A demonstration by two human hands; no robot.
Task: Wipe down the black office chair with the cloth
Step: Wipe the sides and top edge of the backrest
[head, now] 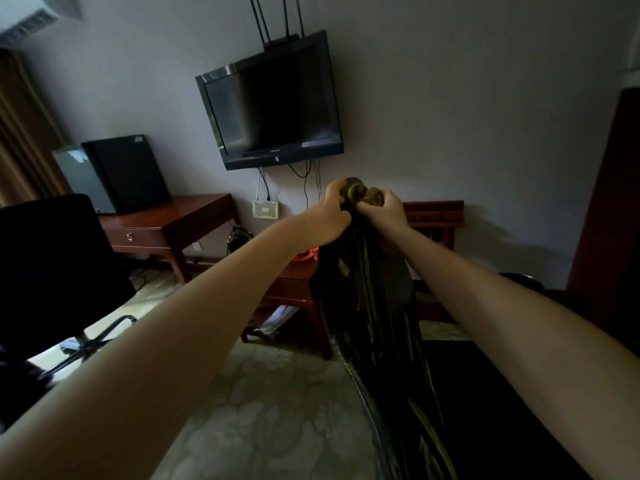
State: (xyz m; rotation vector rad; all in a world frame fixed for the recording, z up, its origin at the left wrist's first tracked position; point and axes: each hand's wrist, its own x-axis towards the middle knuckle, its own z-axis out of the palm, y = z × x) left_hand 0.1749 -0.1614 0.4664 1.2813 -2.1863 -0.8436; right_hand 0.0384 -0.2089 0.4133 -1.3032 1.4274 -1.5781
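My left hand [329,216] and right hand [384,211] clench their fingers on the bunched top of the cloth [374,306], which hangs limp, light I judge, well apart from the black office chair [52,258].

A dark flat-screen television [270,109] hangs on the grey wall in the upper centre, with a black router [277,39] and its four antennas standing on the top edge. Cables [306,181] drop from it toward a white wall plate [265,209]. Left of centre, a reddish wooden desk [173,226] with one drawer carries a dark box-like cabinet [124,171]. A brown curtain [20,133] fills the left edge and an air conditioner [31,19] the upper left corner. Pale patterned flooring [277,410] covers the lower middle.
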